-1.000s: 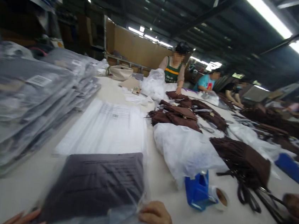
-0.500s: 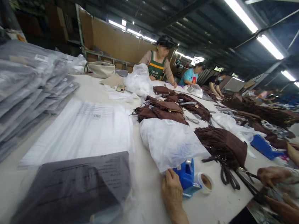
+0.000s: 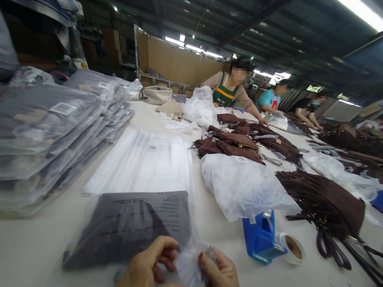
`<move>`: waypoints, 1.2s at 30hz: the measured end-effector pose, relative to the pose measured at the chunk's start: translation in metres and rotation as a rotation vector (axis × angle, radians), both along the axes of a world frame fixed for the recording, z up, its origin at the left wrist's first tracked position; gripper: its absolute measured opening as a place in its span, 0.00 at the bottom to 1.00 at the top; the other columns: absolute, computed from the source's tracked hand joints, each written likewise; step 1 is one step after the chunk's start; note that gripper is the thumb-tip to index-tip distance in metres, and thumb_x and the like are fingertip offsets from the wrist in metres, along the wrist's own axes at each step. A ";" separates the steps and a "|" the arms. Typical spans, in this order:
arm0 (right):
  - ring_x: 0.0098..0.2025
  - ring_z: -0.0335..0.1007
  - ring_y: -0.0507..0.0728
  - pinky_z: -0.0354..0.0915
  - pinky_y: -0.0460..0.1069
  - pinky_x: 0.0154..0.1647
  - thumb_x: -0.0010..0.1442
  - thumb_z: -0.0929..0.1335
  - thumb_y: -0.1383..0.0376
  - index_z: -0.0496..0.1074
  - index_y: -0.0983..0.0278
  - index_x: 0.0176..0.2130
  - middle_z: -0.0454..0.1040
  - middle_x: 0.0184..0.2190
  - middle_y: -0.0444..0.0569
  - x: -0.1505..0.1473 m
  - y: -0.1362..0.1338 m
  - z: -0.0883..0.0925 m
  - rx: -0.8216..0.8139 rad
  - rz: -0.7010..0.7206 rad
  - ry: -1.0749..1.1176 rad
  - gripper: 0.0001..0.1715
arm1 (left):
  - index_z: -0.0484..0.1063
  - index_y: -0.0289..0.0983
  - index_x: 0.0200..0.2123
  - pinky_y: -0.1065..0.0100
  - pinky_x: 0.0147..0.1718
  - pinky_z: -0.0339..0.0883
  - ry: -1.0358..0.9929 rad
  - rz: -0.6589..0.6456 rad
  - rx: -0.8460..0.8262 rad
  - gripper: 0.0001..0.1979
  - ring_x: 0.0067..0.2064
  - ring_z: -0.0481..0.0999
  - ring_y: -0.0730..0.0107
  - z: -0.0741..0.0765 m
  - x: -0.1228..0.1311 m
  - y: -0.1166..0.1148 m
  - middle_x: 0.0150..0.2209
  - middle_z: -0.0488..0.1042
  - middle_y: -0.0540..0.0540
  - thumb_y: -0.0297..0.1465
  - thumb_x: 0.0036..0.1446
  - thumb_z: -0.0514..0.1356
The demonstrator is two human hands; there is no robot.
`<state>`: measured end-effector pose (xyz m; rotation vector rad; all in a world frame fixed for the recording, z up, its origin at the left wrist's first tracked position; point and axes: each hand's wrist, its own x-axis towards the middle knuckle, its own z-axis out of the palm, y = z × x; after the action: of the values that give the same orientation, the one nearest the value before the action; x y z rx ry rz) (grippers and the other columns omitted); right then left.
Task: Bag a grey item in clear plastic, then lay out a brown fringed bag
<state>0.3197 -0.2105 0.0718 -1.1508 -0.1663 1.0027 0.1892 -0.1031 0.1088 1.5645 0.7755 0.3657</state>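
A dark grey bag (image 3: pixel 128 228) lies in a clear printed plastic bag at the near part of the table. My left hand (image 3: pixel 150 271) is at that plastic bag's near right edge, thumb and curled fingers apart, with nothing visible between them. Just to its right, my right hand (image 3: pixel 221 279) pinches the crumpled edge of the clear plastic bag (image 3: pixel 188 264). A small speckled piece shows at its fingertips, too blurred to name. A blue tape dispenser (image 3: pixel 260 237) and a roll of tape (image 3: pixel 290 249) stand to the right of my hands.
Packed grey bags (image 3: pixel 42 132) are piled on the left. Flat printed plastic bags (image 3: pixel 145 161) lie ahead. A white plastic bag (image 3: pixel 242 185) and brown fringed handbags (image 3: pixel 325 198) spread to the right. A co-worker in a green apron (image 3: pixel 227 92) reaches across the far side.
My right hand has left the tape dispenser and come to the plastic bag's edge. My left hand has come into view beside it. The view has swung left.
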 end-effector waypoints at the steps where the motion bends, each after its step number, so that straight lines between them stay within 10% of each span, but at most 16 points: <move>1: 0.20 0.60 0.49 0.55 0.45 0.23 0.41 0.75 0.54 0.74 0.67 0.26 0.69 0.17 0.43 -0.005 0.003 -0.001 -0.003 0.014 0.005 0.19 | 0.70 0.38 0.28 0.74 0.24 0.61 0.005 -0.027 -0.069 0.10 0.26 0.68 0.72 0.000 0.011 -0.004 0.24 0.71 0.53 0.31 0.38 0.64; 10: 0.21 0.54 0.48 0.52 0.45 0.24 0.46 0.73 0.53 0.57 0.63 0.13 0.60 0.15 0.40 0.002 0.002 -0.011 -0.089 0.106 -0.414 0.27 | 0.59 0.37 0.18 0.74 0.17 0.49 -0.053 0.122 -0.602 0.19 0.17 0.56 0.79 -0.008 0.004 0.015 0.15 0.60 0.55 0.44 0.41 0.63; 20: 0.26 0.58 0.51 0.56 0.46 0.29 0.47 0.72 0.53 0.68 0.61 0.28 0.64 0.23 0.40 -0.034 0.017 0.013 -0.027 -0.090 -0.967 0.16 | 0.60 0.38 0.17 0.73 0.18 0.52 0.009 0.193 -0.240 0.19 0.18 0.58 0.77 -0.012 0.007 0.016 0.14 0.60 0.54 0.46 0.41 0.60; 28: 0.23 0.56 0.50 0.56 0.45 0.25 0.53 0.67 0.49 0.67 0.62 0.24 0.61 0.19 0.39 -0.042 0.027 -0.011 -0.102 -0.219 -0.496 0.20 | 0.60 0.37 0.16 0.73 0.22 0.52 0.001 0.296 -0.088 0.19 0.21 0.57 0.76 -0.024 -0.003 0.015 0.16 0.58 0.55 0.46 0.45 0.58; 36: 0.22 0.56 0.48 0.55 0.43 0.24 0.44 0.74 0.55 0.67 0.64 0.21 0.65 0.17 0.39 -0.006 0.012 0.000 -0.010 -0.157 -0.094 0.18 | 0.61 0.36 0.16 0.73 0.25 0.55 -0.108 0.271 -0.384 0.11 0.25 0.65 0.75 -0.006 -0.002 0.025 0.24 0.72 0.50 0.32 0.39 0.62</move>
<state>0.3139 -0.1980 0.0722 -1.2023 -0.1433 0.8122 0.1867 -0.0783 0.1028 1.0754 0.9163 0.4646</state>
